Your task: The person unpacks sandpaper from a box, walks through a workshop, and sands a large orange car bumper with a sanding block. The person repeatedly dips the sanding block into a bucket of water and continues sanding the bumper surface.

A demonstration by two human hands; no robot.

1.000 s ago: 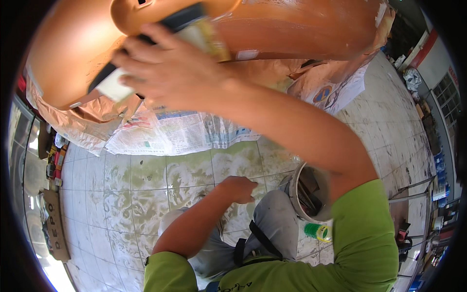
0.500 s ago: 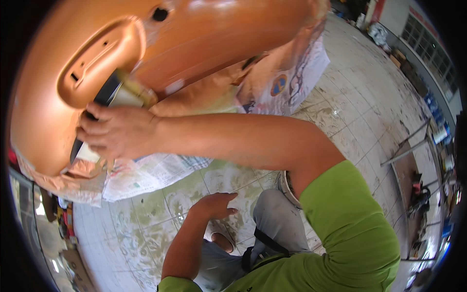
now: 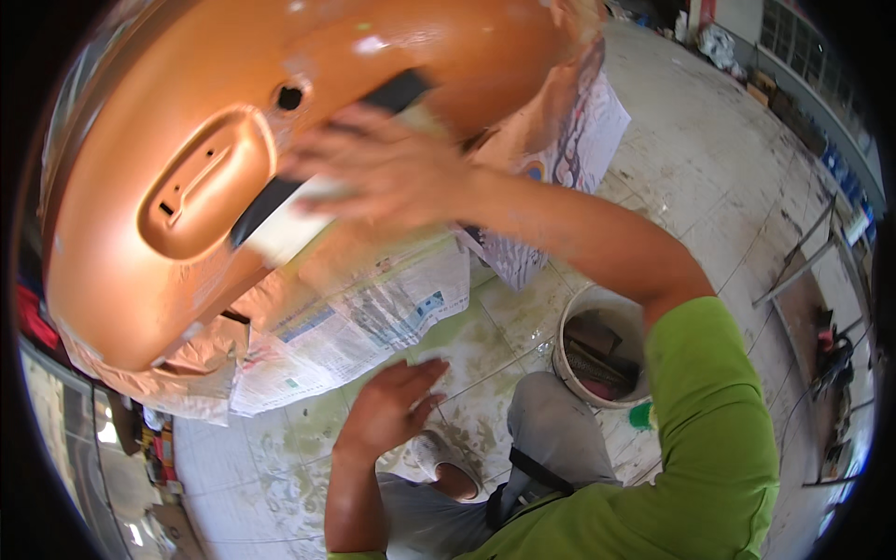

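Observation:
A copper-orange car body panel (image 3: 467, 42) fills the upper left, with an oval recess (image 3: 182, 210) and a dark hole (image 3: 290, 97) in it. My right hand (image 3: 383, 173), smeared by motion, reaches across and holds a long black and cream sanding block (image 3: 289, 224) flat on the panel. The block lies slantwise beside the recess, partly hidden under the fingers. My left hand (image 3: 392, 406) hangs below the panel over my lap, touching nothing, its fingers stretched out.
Newspaper masking (image 3: 364, 313) hangs along the panel's lower edge. A white bucket (image 3: 560, 359) with dark items inside stands by my knee, a green object (image 3: 642, 416) beside it. The tiled floor (image 3: 691, 173) is wet and streaked. A metal-framed rack (image 3: 807, 261) stands at right.
My right hand has slid the sanding block up and to the right along the panel. The view has shifted, showing more of the bucket. My left hand remains low, fingers extended.

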